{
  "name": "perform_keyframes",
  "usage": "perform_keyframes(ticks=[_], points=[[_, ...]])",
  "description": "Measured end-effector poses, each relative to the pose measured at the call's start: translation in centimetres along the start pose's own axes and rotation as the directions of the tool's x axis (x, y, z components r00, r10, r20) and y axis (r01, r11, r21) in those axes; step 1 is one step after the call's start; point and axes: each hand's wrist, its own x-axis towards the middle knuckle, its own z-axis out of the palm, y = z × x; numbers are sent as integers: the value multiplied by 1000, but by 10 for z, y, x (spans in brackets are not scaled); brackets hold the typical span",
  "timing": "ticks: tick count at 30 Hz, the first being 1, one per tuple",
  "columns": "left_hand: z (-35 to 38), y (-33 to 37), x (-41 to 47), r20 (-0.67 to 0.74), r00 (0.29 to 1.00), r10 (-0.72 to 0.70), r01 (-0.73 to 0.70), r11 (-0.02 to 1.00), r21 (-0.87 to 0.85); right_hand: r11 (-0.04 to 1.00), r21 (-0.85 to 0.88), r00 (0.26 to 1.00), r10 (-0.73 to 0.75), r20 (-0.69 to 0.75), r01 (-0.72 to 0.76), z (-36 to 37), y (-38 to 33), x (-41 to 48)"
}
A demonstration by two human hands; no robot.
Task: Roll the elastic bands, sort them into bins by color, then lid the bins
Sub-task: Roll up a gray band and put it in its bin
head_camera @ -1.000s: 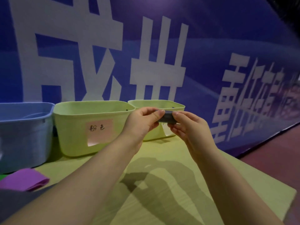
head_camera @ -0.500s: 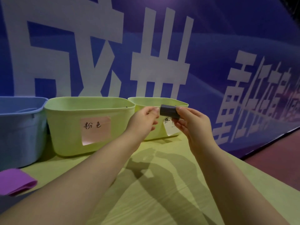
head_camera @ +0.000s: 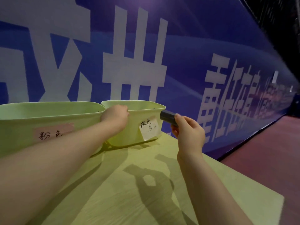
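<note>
My right hand (head_camera: 188, 132) pinches a rolled grey elastic band (head_camera: 168, 117) just off the right front corner of a small green bin (head_camera: 146, 111) that carries a white handwritten label (head_camera: 149, 128). My left hand (head_camera: 116, 116) grips the front rim of that same bin near its left corner, fingers curled over the edge. Left of it stands a larger green bin (head_camera: 48, 114) with a pink handwritten label (head_camera: 52, 133). Both bins are open on top; their insides are hidden from here.
The bins stand at the back of a yellow-green table (head_camera: 146, 192), against a blue banner wall with large white characters. The table's right edge drops to a dark red floor (head_camera: 267, 151).
My left hand let go of the grey roll and moved onto the small bin's rim. My right hand carried the roll to the right. The view swung right, so the blue bin and purple band left the frame.
</note>
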Motion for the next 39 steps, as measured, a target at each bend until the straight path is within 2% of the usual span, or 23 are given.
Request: perform_keyframes(ticks=[5, 11, 14, 18, 23, 28, 32, 39], points=[[-9, 4, -20, -66, 995, 74, -80, 991, -105, 997, -29, 998, -69, 3, 69, -1, 0, 3], [-13, 8, -49, -150, 970, 191, -210, 970, -120, 934, -241, 964, -257, 61, 264, 4, 7, 2], [-10, 13, -61, -155, 959, 238, -256, 961, -105, 893, -335, 953, -292, 76, 300, 6, 18, 2], [-9, 18, -74, -151, 945, 291, -307, 947, -95, 878, -353, 946, -310, 93, 323, 5, 24, 2], [-9, 18, -81, -147, 931, 333, -347, 934, -85, 813, -461, 934, -315, 165, 356, 7, 22, -1], [-9, 17, -77, -145, 939, 313, -327, 941, -85, 775, -515, 925, -243, 292, 366, 11, 25, -2], [-9, 15, -69, -143, 949, 282, -295, 952, -77, 821, -442, 932, -296, 211, 361, 10, 22, 0], [-9, 7, -48, -145, 969, 201, -208, 978, -32, 841, -414, 936, -335, 105, 347, 7, 18, -3]])
